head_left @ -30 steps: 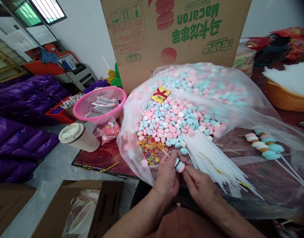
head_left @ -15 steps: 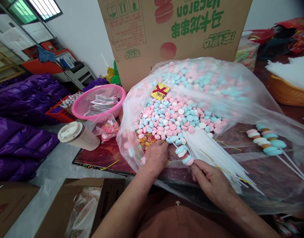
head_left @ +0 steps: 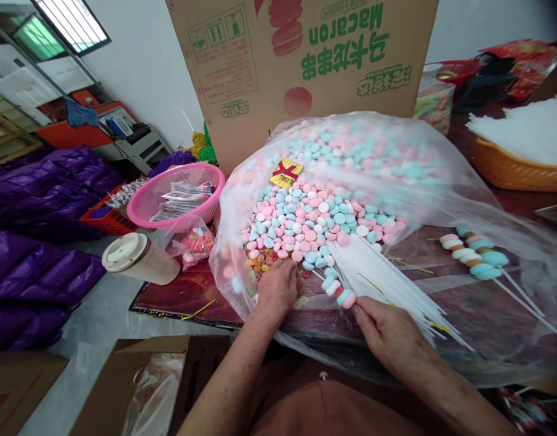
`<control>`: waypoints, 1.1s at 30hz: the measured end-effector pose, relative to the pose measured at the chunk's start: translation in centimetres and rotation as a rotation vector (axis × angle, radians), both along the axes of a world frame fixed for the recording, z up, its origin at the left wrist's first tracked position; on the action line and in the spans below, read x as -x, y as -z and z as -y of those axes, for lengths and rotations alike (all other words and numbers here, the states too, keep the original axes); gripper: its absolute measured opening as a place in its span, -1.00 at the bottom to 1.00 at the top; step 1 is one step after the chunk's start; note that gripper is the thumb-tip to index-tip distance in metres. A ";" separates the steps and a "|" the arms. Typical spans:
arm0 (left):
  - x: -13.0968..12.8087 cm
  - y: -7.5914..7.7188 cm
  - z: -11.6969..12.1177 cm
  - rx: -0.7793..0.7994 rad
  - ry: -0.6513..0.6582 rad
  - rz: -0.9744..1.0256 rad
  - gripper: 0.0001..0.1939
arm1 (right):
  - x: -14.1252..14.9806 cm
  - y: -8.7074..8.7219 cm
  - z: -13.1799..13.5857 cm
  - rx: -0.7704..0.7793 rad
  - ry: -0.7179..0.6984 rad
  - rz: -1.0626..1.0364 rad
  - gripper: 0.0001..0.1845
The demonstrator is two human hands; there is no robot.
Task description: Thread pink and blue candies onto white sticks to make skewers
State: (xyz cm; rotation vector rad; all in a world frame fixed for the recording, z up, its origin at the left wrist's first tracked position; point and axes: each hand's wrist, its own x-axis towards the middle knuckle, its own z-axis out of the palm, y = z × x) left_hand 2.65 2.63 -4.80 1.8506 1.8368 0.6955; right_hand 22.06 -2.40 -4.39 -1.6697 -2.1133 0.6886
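My right hand [head_left: 385, 324] pinches a candy skewer [head_left: 336, 286] at its lower end. Blue, white and pink candies with a darker piece between them are threaded on its white stick, whose bare tip points up and left. My left hand [head_left: 278, 287] has its fingers curled down at the small ring candies [head_left: 261, 259]; its fingertips are hidden, so I cannot make out what they hold. Behind both hands lies a heap of pink, blue and white candies [head_left: 309, 219] in a large clear plastic bag [head_left: 233, 212]. White sticks [head_left: 387, 281] lie in a bundle beside my right hand.
Two threaded skewers [head_left: 473, 254] lie at the right. A pink basket [head_left: 137, 209] with flat packets, a lidded cup [head_left: 142, 257] and a small candy bag [head_left: 196, 245] stand left. A printed carton [head_left: 255, 121] rises behind; an orange basket [head_left: 514, 169] of white sticks stands far right.
My left hand has shifted slightly among the ring candies, with more red rings showing beside it. The skewer in my right hand has tilted a little. The whole view has shifted slightly.
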 end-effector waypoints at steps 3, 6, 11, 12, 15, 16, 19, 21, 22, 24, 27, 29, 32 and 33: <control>0.2 -0.3 0.9 0.159 -0.171 0.621 -0.81 | 0.5 0.1 0.3 0.013 -0.037 -0.001 -0.63; -0.1 -1.1 1.7 0.342 -0.252 1.027 -0.75 | 1.1 -0.2 0.3 0.023 -0.059 0.027 -0.66; -0.8 -1.0 2.3 0.192 -0.255 0.964 -0.72 | 1.5 -1.1 0.3 0.055 -0.069 0.158 -0.70; -0.8 -0.7 2.4 0.136 -0.225 0.902 -0.73 | 1.5 -1.3 0.4 0.058 -0.071 0.180 -0.71; -0.7 0.1 2.5 0.028 -0.141 0.756 -0.77 | 1.4 -1.8 0.7 0.054 -0.090 0.212 -0.73; -0.6 0.2 2.5 0.036 -0.138 0.748 -0.77 | 1.3 -1.9 0.8 0.047 -0.096 0.214 -0.73; -0.6 0.3 2.5 0.115 -0.186 0.783 -0.75 | 1.2 -2.0 1.0 0.030 -0.103 0.209 -0.73; -0.6 0.2 2.5 0.128 -0.192 0.780 -0.75 | 1.2 -2.1 0.9 0.030 -0.108 0.215 -0.73; -0.6 0.1 2.6 0.114 -0.184 0.756 -0.75 | 1.2 -2.1 0.9 0.033 -0.107 0.227 -0.74; -0.6 0.2 2.8 0.062 -0.148 0.670 -0.76 | 1.4 -2.3 0.8 0.043 -0.097 0.268 -0.75; -0.6 0.2 3.2 -0.019 -0.083 0.507 -0.76 | 1.6 -2.7 0.8 0.057 -0.096 0.332 -0.76; -0.7 0.2 3.4 -0.034 -0.064 0.456 -0.77 | 1.5 -2.9 0.8 0.045 -0.113 0.349 -0.76; -1.1 -0.2 3.4 0.023 -0.124 0.561 -0.77 | 1.1 -2.8 0.9 -0.001 -0.135 0.331 -0.74; -1.3 -0.3 3.4 0.060 -0.159 0.629 -0.76 | 1.0 -2.8 0.9 -0.014 -0.141 0.319 -0.74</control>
